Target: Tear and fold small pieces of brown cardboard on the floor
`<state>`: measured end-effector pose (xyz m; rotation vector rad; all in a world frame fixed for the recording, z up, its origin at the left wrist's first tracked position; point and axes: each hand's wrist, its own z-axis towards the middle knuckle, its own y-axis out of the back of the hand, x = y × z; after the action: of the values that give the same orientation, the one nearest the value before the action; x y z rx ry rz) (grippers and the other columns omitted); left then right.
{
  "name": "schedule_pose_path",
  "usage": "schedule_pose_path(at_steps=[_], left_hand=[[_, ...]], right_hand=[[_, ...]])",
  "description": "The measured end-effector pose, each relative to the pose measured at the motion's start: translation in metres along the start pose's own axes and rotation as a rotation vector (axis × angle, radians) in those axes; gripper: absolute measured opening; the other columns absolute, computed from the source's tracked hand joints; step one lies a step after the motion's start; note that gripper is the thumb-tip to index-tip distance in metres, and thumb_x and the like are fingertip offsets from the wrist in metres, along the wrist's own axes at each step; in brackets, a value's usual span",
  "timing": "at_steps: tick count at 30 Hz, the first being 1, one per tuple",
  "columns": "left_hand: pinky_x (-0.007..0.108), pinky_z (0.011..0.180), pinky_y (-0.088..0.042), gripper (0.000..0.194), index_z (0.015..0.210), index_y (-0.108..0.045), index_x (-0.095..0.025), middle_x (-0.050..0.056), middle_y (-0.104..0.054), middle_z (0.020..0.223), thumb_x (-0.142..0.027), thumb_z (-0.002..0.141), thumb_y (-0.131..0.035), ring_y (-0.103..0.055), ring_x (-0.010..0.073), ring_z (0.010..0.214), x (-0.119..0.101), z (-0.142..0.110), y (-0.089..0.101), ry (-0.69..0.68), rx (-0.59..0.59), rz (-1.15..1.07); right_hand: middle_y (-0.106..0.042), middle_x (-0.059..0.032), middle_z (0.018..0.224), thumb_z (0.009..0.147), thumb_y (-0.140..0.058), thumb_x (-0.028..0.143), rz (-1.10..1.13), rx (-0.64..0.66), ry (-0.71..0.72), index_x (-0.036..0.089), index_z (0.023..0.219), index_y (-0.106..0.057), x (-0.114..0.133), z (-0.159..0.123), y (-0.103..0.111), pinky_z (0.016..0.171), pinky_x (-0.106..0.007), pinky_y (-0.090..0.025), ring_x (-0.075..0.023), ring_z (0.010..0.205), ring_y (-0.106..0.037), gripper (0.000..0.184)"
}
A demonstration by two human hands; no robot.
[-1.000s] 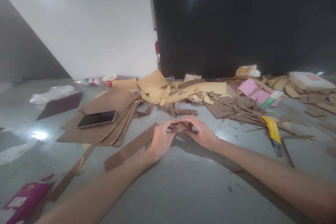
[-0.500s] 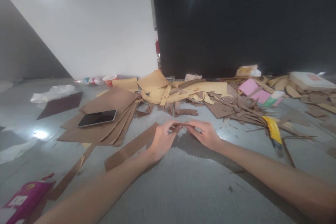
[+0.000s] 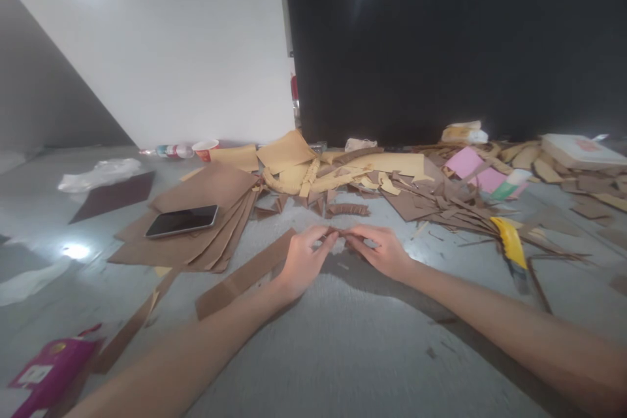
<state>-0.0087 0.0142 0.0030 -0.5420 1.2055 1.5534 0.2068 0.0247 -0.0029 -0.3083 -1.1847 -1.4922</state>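
Both of my hands meet at the middle of the grey surface, fingertips nearly touching. My left hand pinches a small piece of brown cardboard, and my right hand pinches its other side. Most of that piece is hidden by my fingers. Just beyond my hands lies a ridged, pleated brown cardboard strip. A long flat cardboard strip rests beside my left wrist, partly behind my forearm.
To the left, a phone sits on stacked brown sheets. A magenta pouch-like object lies front left. On the right is a yellow utility knife beside a heap of cardboard scraps. A paper cup and a white box stand farther back.
My fingertips have shifted slightly, and a little more of the brown piece shows between them. The things around my hands stay where they were.
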Motion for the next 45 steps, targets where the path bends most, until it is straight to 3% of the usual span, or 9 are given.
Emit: schedule_pose_path(at_steps=[6,15,26,34,37,45], left_hand=[[0.040,0.100,-0.056,0.028,0.108,-0.081,-0.027,0.005,-0.080,0.115,-0.040,0.105,-0.057,-0.072,0.0244,0.112,0.003,0.001,0.000,-0.061,-0.025,-0.023],[0.043,0.103,-0.057,0.027,0.110,-0.081,-0.027,0.006,-0.080,0.115,-0.041,0.104,-0.059,-0.072,0.0249,0.114,0.001,0.001,0.000,-0.055,-0.012,-0.059],[0.034,0.095,-0.056,0.030,0.121,-0.071,-0.025,0.007,-0.072,0.127,-0.046,0.100,-0.065,-0.070,0.0223,0.113,0.001,0.002,0.000,0.043,-0.051,-0.105],[0.034,0.089,-0.057,0.034,0.123,-0.067,-0.025,0.006,-0.076,0.112,-0.049,0.099,-0.066,-0.074,0.0218,0.101,0.007,0.001,-0.002,0.132,-0.019,-0.191],[0.035,0.091,-0.057,0.033,0.120,-0.067,-0.025,0.007,-0.075,0.113,-0.048,0.098,-0.067,-0.073,0.0220,0.102,0.010,0.001,-0.003,0.120,-0.039,-0.165],[0.037,0.093,-0.058,0.029,0.118,-0.066,-0.023,0.008,-0.074,0.114,-0.045,0.099,-0.066,-0.073,0.0226,0.104,0.009,0.001,-0.003,0.112,0.008,-0.198]], right_hand=[[-0.080,-0.0061,0.100,0.101,-0.065,0.042,0.159,-0.012,-0.043,0.022,0.111,-0.080,0.000,0.001,0.000,0.059,-0.028,-0.061,-0.0132,0.057,-0.069,0.027],[-0.080,-0.0061,0.105,0.101,-0.065,0.043,0.223,-0.004,-0.064,0.025,0.109,-0.081,-0.001,0.002,0.003,0.057,-0.028,-0.062,-0.0138,0.060,-0.069,0.025],[-0.078,-0.0090,0.116,0.100,-0.065,0.045,0.216,-0.103,-0.081,0.025,0.101,-0.083,0.002,0.005,0.002,0.052,-0.030,-0.061,-0.0142,0.058,-0.067,0.027],[-0.078,-0.0090,0.113,0.099,-0.066,0.043,0.204,-0.108,-0.078,0.025,0.098,-0.083,0.005,0.006,0.003,0.050,-0.029,-0.061,-0.0143,0.059,-0.067,0.024],[-0.078,-0.0091,0.111,0.098,-0.067,0.044,0.194,-0.111,-0.073,0.025,0.100,-0.083,0.002,0.006,0.002,0.050,-0.029,-0.060,-0.0156,0.064,-0.068,0.024],[-0.079,-0.0058,0.096,0.097,-0.070,0.043,0.120,-0.154,-0.115,0.025,0.110,-0.078,-0.006,0.004,0.001,0.051,-0.027,-0.055,-0.0121,0.053,-0.062,0.024]])
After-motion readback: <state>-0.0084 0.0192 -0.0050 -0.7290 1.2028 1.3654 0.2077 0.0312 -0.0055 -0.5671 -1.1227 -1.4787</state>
